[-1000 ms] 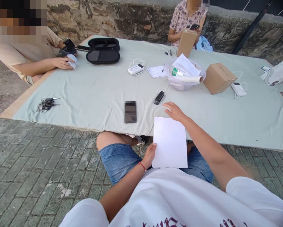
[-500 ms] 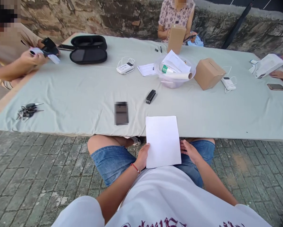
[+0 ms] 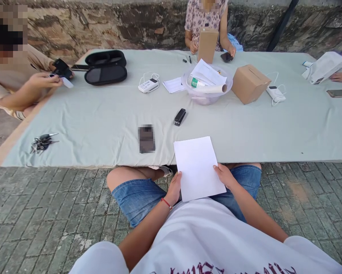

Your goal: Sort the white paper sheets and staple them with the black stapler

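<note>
White sheets of paper lie between my hands, over my lap, with the far end reaching onto the table edge. My left hand grips the left side, thumb on top and fingers hidden underneath. On the right side, my right hand holds the paper in the same way, its thumb on the surface. Just beyond the paper is a black stapler on the cloth. Left of the paper, a dark phone-like object, blurred out, lies near the table's front edge.
On the cloth-covered table are keys, an open black case, white power banks, a plastic bowl with papers and a roll, and a cardboard box. Several other people sit around it.
My right hand, apart from the paper's edge before, now grips it. The paper has turned slightly anticlockwise. Across the table, a person's hand has lowered a phone to the tabletop.
</note>
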### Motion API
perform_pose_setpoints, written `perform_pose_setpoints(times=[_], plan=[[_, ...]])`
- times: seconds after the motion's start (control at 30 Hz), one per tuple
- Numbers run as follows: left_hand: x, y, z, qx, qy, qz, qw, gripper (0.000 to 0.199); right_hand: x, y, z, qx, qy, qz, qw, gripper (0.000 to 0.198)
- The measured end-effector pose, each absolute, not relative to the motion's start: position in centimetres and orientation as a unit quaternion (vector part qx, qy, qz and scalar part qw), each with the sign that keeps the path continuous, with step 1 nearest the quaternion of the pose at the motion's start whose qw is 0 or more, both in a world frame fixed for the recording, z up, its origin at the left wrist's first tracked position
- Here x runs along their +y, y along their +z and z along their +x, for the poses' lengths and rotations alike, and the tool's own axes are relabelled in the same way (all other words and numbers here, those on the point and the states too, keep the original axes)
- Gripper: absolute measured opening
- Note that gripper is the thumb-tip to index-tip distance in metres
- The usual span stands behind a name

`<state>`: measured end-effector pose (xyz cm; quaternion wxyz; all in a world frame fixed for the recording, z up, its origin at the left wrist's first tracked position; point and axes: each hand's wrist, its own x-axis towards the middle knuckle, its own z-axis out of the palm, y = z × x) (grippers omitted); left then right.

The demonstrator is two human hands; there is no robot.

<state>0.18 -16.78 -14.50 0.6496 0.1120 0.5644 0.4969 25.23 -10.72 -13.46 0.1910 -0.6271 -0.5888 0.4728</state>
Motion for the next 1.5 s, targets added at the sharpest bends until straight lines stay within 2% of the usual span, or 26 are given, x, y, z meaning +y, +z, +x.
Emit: perform_pose_setpoints(times=[0.13,0.37,0.63,0.73,0.9,1.03,1.13,1.23,1.33,1.43,1.5], plan=[[-15.0,-13.6,0.1,0.537,0.519,0.134,0.652,0.036,-9.8,-12.2,26.1,-0.651,0.43,-0.605,0.16,0.04],[-9.3,-10.4,-0.3,0.466,0.579,0.155,0.651,0.04,-8.1,-9.6,27.6,-0.688,0.414,-0.566,0.185,0.037],[0.5,-9.2,-0.5,0.479,0.609,0.213,0.595,0.035,-1.6,-8.6,27.4,-0.721,0.289,-0.598,0.197,0.031],[2.3,-10.1,-0.1,0.494,0.605,0.24,0.577,0.037,1.2,-8.8,27.2,-0.693,0.329,-0.612,0.191,0.03],[2.5,-11.7,0.7,0.514,0.581,0.268,0.571,0.034,3.7,-9.8,26.0,-0.565,0.453,-0.639,0.26,0.028],[2.3,-11.9,0.8,0.525,0.58,0.254,0.569,0.031,3.5,-10.8,24.9,-0.551,0.437,-0.659,0.267,0.023],[2.5,-11.4,0.5,0.53,0.569,0.276,0.565,0.028,3.5,-10.9,24.8,-0.57,0.39,-0.683,0.238,0.024],[2.6,-11.1,0.3,0.522,0.561,0.327,0.553,0.027,5.1,-9.7,24.7,-0.612,0.286,-0.703,0.221,0.029],[2.8,-11.1,0.6,0.509,0.55,0.362,0.554,0.03,8.1,-7.5,23.3,-0.705,0.19,-0.645,0.224,0.041],[2.9,-11.4,1.0,0.501,0.535,0.371,0.571,0.032,11.2,-5.4,20.3,-0.818,0.181,-0.516,0.179,0.058],[3.1,-11.6,1.2,0.495,0.532,0.371,0.579,0.032,12.7,-4.6,18.2,-0.857,0.185,-0.468,0.114,0.064]])
